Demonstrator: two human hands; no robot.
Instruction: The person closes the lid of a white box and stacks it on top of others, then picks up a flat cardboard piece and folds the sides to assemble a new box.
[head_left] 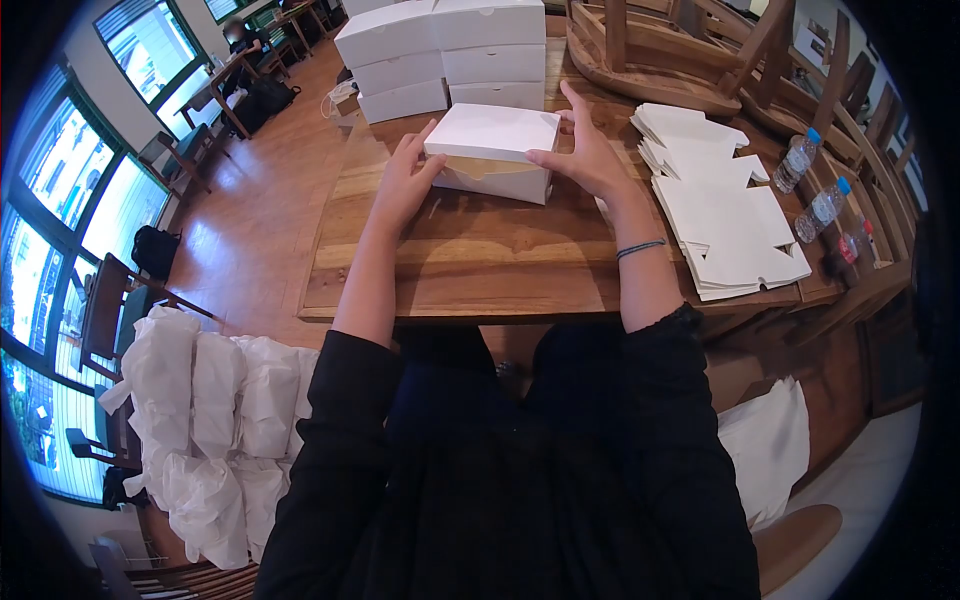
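Observation:
A white cardboard box (500, 183) stands on the wooden table in front of me, its lid (493, 131) slightly raised at the front. A gap under the lid shows the box's shaded inside; whatever it contains is hidden. My left hand (406, 180) grips the left side of the lid, with the thumb near the front corner. On the opposite side, my right hand (590, 155) holds the right edge of the lid, thumb on the front corner and index finger pointing up.
Closed white boxes (400, 60) are stacked behind. Flat box blanks (715, 200) lie right, beside water bottles (797, 160). Upturned wooden chairs (660, 60) occupy the back right. Filled white bags (215, 390) sit at lower left. The table (480, 275) ends just before my lap. A person (243, 42) sits far off.

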